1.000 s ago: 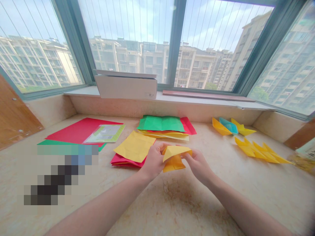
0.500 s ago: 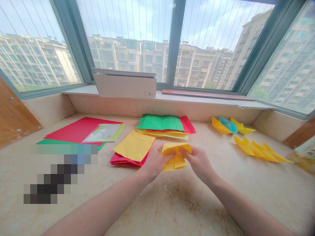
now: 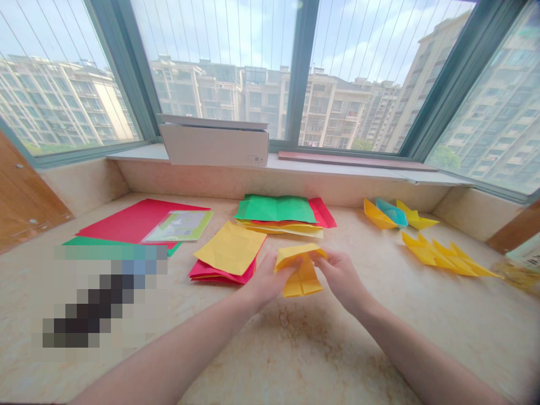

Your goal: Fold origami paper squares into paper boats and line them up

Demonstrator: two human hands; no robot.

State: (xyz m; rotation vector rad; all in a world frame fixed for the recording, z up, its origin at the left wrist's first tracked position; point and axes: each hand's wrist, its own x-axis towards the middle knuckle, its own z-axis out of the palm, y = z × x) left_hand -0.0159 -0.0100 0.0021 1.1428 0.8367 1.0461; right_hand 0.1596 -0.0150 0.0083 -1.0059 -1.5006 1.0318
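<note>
Flat sheets (image 3: 122,218): red over green; one packet (image 3: 179,228) on top.
Stack (image 3: 231,247): yellow-topped, likely still unworked, layers uncountable.
Left hand (image 3: 269,278): grasps the yellow paper (image 3: 309,278) by its left side.
Yellow paper: one, between both hands, part-folded (unfinished, seemingly).
Right hand (image 3: 343,277): pinches its right edge.
Folded shapes (image 3: 391,214): three behind, apparently done; nearer yellow row (image 3: 448,259) overlaps, uncountable.
</note>
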